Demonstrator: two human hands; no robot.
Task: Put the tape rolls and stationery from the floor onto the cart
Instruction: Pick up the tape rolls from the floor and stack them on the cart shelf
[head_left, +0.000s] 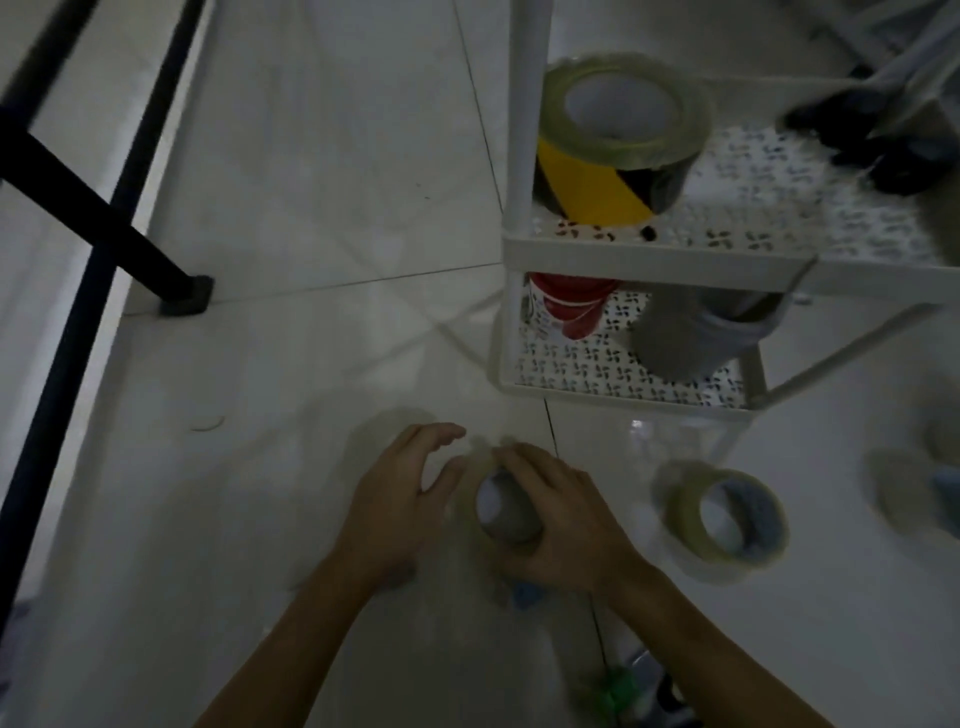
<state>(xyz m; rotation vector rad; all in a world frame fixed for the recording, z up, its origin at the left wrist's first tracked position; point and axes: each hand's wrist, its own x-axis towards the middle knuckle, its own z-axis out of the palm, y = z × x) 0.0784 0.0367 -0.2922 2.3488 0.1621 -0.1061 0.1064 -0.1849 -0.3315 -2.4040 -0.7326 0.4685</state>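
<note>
From the head camera, the right hand (563, 525) curled its fingers and thumb round a clear tape roll (506, 512) low over the floor (311, 338); the left hand (402, 499) hovered just beside it, fingers loosely spread and holding nothing. A second clear roll (727, 517) lay on the tiles to the right, near the cart (649, 260). On the cart's upper shelf stood a yellow-and-black roll (613, 156); the lower shelf held a red-and-white roll (566, 306) and a grey roll (696, 332).

The frame was dim and smeared, so the grip looked hurried; a smooth roll might slip and wheel away under the cart. The shelf rims and white corner post (522, 130) stood between hand and shelf, and could catch a low lift. Open tile lay to the left, bounded by black frame legs (104, 218)
</note>
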